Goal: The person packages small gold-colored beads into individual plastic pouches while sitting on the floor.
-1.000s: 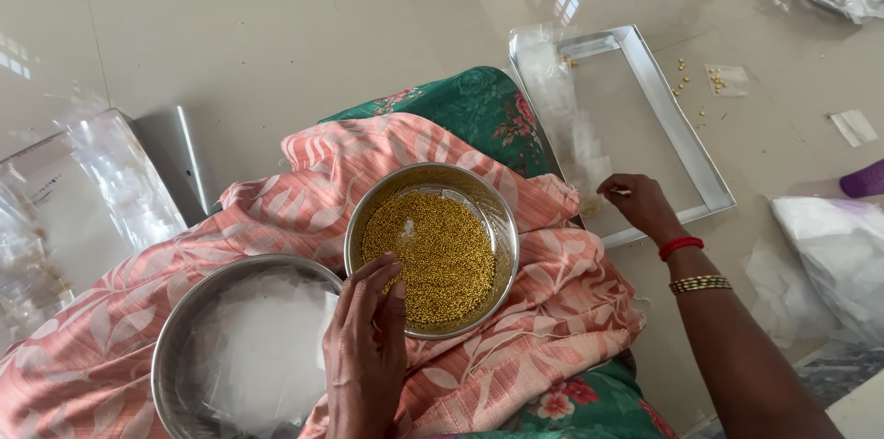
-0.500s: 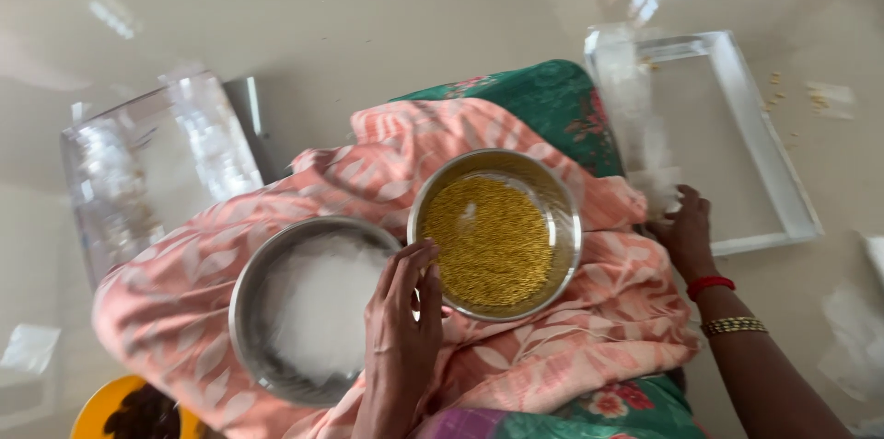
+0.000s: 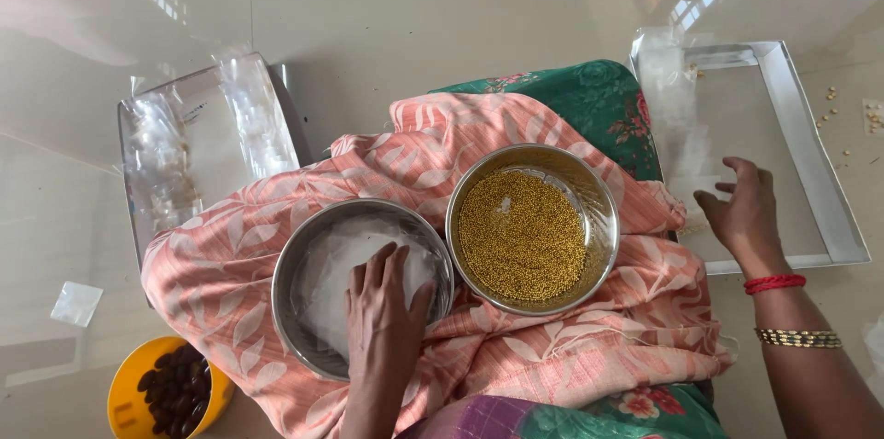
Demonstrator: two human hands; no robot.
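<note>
Left bowl (image 3: 313, 264), a steel one lined with clear plastic bags, sits on the peach cloth (image 3: 552, 356) spread over the person's lap; the left hand (image 3: 382, 329) lies palm-down inside it, fingers (image 3: 373, 269) flat, slightly spread and gripping nothing, their tips on the plastic; just right of those fingers, rim nearly touching rim, stands a second steel bowl (image 3: 603, 209) filled with small yellow beads (image 3: 520, 236); a green floral cloth (image 3: 589, 98) shows from under the peach one, beyond the bead bowl. The right hand (image 3: 746, 213) hovers at the near left corner of a shallow white tray (image 3: 829, 209) on the floor, fingers (image 3: 737, 167) spread and slack, closed on nothing; whether they touch the tray bottom cannot be told; a clear bag (image 3: 668, 89) lies in the tray beyond the fingertips; a red bangle (image 3: 773, 283) and a gold one (image 3: 797, 338) circle that wrist; a few loose beads dot the floor right of the tray. Well left of the left hand, a second tray (image 3: 198, 89) holds more clear bags (image 3: 249, 117); nearer the person on that side, a yellow bowl (image 3: 124, 402) of dark brown beads (image 3: 175, 388) rests on the glossy tiled floor (image 3: 414, 6), with a small flat packet (image 3: 76, 303) just beyond it.
</note>
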